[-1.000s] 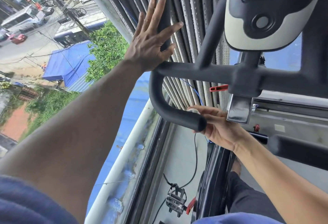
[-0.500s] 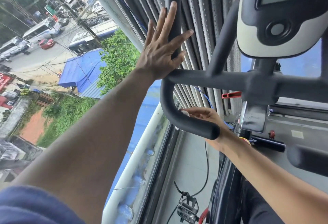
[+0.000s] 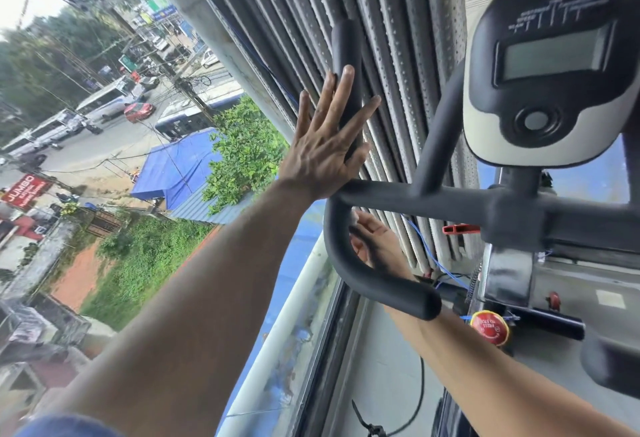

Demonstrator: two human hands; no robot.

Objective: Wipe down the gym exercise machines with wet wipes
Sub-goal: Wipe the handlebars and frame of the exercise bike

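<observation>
**Head camera looked over exercise bike toward window**

A single wide-angle camera, worn on the person's head, faced forward and down, close above the bike's handlebar (image 3: 398,195) and console (image 3: 550,65), with the street (image 3: 104,135) outside filling the view's left side.

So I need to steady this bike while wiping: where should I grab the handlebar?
Grip the upright horn above the left hand, from the near side: it is a bare round bar, and that hand lies flat against it already.
</observation>
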